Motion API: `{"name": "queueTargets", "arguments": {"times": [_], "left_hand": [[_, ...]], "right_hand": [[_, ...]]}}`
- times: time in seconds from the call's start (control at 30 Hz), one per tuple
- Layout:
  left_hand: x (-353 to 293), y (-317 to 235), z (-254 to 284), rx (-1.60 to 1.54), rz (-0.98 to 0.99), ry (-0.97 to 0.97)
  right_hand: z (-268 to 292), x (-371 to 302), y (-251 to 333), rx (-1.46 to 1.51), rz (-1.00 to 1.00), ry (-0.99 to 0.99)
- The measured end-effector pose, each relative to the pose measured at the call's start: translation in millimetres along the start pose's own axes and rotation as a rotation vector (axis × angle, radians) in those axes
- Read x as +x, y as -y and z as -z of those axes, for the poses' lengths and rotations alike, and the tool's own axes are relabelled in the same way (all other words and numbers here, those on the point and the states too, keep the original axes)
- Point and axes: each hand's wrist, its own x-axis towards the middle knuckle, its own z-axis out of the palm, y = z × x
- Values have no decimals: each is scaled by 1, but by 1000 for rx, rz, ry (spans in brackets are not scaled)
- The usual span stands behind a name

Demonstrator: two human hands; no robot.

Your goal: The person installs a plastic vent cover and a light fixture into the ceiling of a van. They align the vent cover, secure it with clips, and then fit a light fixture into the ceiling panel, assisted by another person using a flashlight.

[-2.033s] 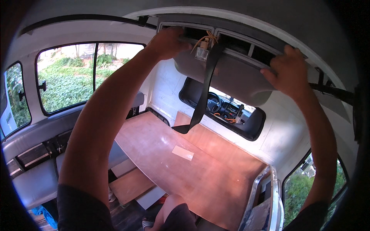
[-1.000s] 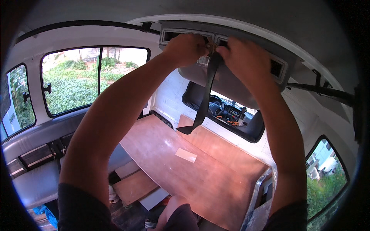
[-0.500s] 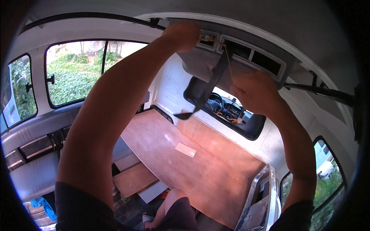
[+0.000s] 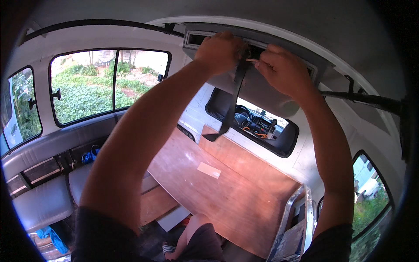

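Both arms reach up to a grey overhead vent unit point(image 4: 262, 89) with dark rectangular openings. My left hand point(image 4: 220, 52) is closed at the openings' rim; what its fingers hold is hidden. Close by on the right, my right hand point(image 4: 283, 67) pinches the end of a thin tan cord point(image 4: 252, 60), which runs toward the left fingertips. Between the hands a dark flat strap point(image 4: 234, 96) hangs from the opening, its lower end bent to the left and free.
Below lies a wooden board point(image 4: 231, 201) with a small pale rectangle point(image 4: 209, 170) on it. A window point(image 4: 286, 146) opens onto the driver's cab. Grey seats point(image 4: 41, 205) line the left, a metal-edged frame point(image 4: 286, 227) the right. Black rails point(image 4: 98, 22) run along the ceiling.
My left hand has moved right along the vent and my right hand up and left, so they are now close together. The cord stretched between them is shorter. The strap has shifted slightly.
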Motion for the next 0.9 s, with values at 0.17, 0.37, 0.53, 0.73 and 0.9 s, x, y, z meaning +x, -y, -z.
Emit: {"name": "queueTargets", "arguments": {"times": [0.17,0.37,0.53,0.73,0.9], "left_hand": [[9,-10,-28,-16,40,-66],[-1,-18,-29,-10,93,-178],[-2,-15,-39,95,27,-189],[-9,24,-38,-54,134,-133],[-31,48,-19,-168,580,-280]], "right_hand": [[-5,-2,-9,427,93,-18],[-17,17,-29,808,19,-118],[-16,35,-44,693,106,-125],[-35,49,-25,199,-9,-111],[-69,61,-2,-397,97,-108]]}}
